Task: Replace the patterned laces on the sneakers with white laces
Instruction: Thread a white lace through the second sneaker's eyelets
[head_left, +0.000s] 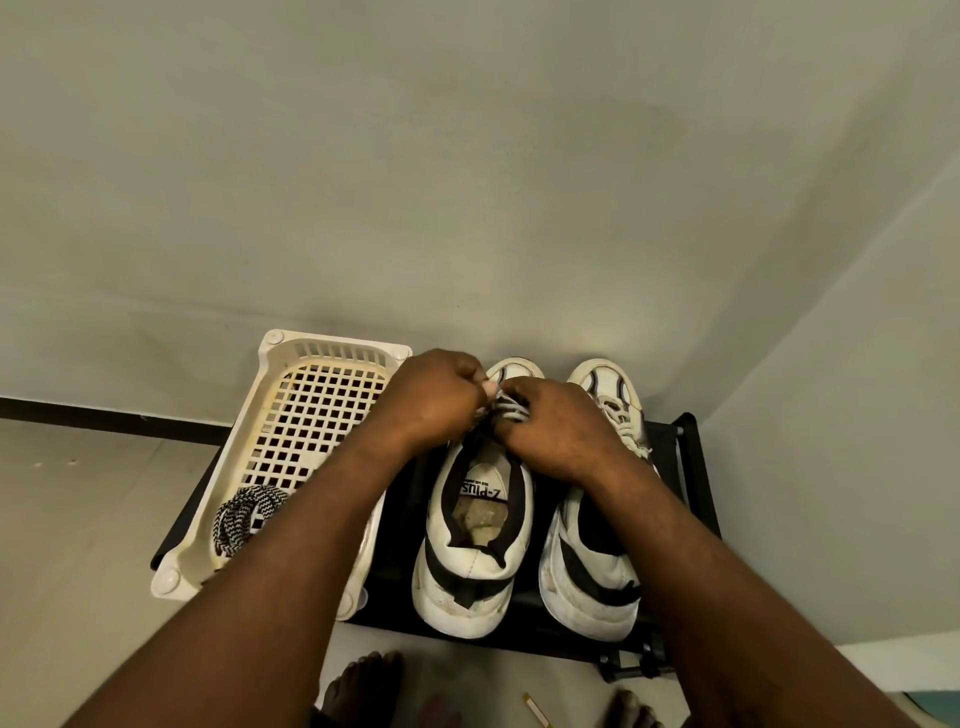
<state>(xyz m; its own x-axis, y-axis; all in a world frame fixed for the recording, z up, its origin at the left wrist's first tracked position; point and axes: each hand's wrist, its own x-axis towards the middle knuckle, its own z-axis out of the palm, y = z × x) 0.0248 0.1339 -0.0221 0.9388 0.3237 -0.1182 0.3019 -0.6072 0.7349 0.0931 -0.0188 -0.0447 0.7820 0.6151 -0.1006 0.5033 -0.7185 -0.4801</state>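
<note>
Over the tongue of the sneaker (475, 545), our left hand (436, 400) and right hand (556, 431) both pinch the white lace (511, 408); its toe points away.

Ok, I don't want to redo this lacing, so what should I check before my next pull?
1. Patterned lace out of the shoes, lying in the basket: ok.
2. Left hand and right hand both gripping the white lace on the left sneaker: ok.
3. Right sneaker laced in white: ok.
4. Every eyelet on the left sneaker threaded: cannot tell, hands cover them.
5. Both sneakers upright on the black rack: ok.
</note>
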